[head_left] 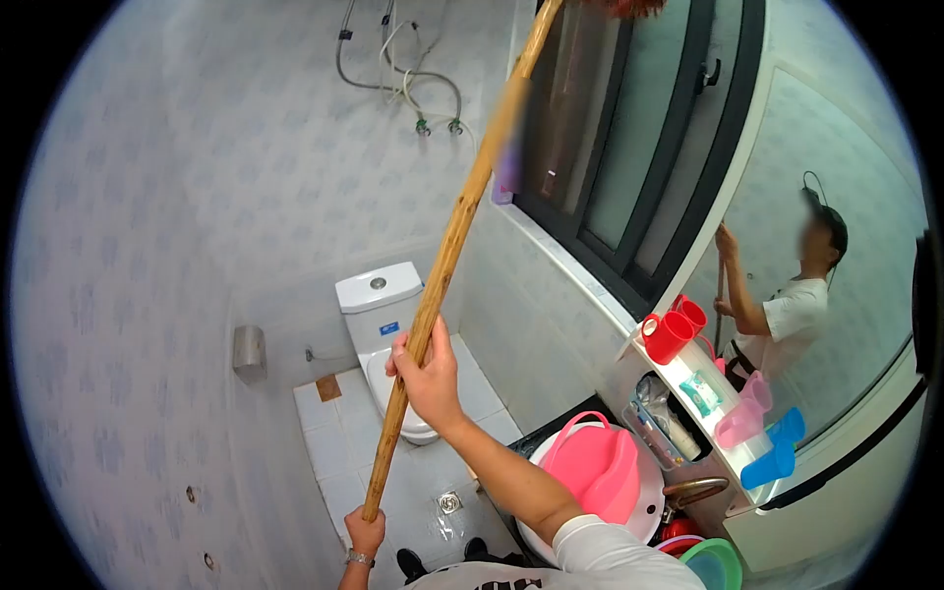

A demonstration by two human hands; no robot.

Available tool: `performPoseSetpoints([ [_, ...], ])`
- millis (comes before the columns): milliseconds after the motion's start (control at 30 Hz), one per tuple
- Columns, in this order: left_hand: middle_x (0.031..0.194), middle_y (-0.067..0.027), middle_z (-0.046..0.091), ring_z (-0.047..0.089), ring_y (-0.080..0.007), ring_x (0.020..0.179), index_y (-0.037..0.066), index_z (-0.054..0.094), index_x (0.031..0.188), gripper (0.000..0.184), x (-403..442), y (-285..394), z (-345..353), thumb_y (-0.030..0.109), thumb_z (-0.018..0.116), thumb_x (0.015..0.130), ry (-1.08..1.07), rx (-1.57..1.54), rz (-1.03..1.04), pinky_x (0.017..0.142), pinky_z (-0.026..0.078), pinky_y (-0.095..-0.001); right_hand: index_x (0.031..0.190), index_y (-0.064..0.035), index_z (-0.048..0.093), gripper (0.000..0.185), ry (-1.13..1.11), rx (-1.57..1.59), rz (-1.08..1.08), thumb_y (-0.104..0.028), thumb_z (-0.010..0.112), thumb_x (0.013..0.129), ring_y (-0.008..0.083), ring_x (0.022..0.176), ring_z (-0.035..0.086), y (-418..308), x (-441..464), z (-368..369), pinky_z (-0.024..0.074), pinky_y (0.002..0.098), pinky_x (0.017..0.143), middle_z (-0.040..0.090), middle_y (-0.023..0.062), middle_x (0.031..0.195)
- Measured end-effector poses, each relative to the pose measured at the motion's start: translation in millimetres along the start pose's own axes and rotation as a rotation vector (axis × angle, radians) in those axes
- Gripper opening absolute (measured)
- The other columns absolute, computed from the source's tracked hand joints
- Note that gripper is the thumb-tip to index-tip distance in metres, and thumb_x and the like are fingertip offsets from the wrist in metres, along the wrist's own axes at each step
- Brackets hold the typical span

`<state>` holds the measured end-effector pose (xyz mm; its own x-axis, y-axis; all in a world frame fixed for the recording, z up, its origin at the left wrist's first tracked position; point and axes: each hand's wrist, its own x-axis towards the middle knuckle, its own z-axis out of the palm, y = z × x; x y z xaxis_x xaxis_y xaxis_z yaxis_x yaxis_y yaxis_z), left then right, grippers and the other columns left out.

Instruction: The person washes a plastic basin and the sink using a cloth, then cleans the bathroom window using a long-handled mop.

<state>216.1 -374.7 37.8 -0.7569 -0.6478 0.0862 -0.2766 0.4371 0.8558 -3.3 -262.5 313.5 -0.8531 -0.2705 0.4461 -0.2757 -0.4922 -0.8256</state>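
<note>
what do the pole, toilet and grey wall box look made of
The pole: probably wood or bamboo, smooth, given its yellowish colour and dark knots. The toilet: likely glazed ceramic, from its glossy white surface. The grey wall box: seems metal, with a satin sheen, though coated plastic is possible.

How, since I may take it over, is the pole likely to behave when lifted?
The pole is probably stiff: it looks wooden and shows no clear sag. It may feel top-heavy, as a long stretch rises past the right hand toward red bristles.
</note>
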Motion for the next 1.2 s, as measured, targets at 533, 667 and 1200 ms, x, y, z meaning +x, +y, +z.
performPoseSetpoints([
  [533, 0.05, -0.0105, 0.047, 0.044, -0.0092, 0.049, -0.002, 0.055, 0.064, 0.016, 90.7, 147.7, 107.4, 0.01, 0.062, 0.071, -0.195, -0.273, 0.185, 0.047, 0.041, -0.0326, 0.116, 0.0027, 0.046, 0.037, 0.238, -0.088, 0.104, -0.009, 0.063, 0.085, 0.0128, 0.071, 0.058, 7.9, 20.7, -64.9, 0.049, 0.0263, 0.064, 0.056, 0.004, 0.083],
  [667, 0.05, -0.01, 0.049, 0.045, -0.01, 0.048, -0.002, 0.056, 0.064, 0.016, 108.1, 144.4, 122.0, 0.01, 0.062, 0.071, -0.362, -0.41, 0.148, 0.046, 0.04, -0.0326, 0.113, 0.0018, 0.048, 0.034, 0.362, -0.131, 0.014, -0.01, 0.064, 0.085, 0.012, 0.072, 0.058, 16.8, 37.3, -73.2, 0.0488, 0.0261, 0.066, 0.056, 0.0036, 0.082],
  [1200, 0.056, -0.0194, 0.056, 0.058, -0.0353, 0.052, 0.0, 0.055, 0.065, 0.022, 153.7, 162.3, 128.7, 0.017, 0.064, 0.075, -0.691, -0.423, 0.255, 0.052, 0.046, -0.0418, 0.084, -0.0045, 0.052, 0.02, 0.82, -0.431, 0.01, -0.021, 0.06, 0.091, 0.0073, 0.052, 0.045, 65.1, 48.0, -62.7, 0.0376, 0.0241, 0.046, 0.046, -0.0023, 0.064],
])
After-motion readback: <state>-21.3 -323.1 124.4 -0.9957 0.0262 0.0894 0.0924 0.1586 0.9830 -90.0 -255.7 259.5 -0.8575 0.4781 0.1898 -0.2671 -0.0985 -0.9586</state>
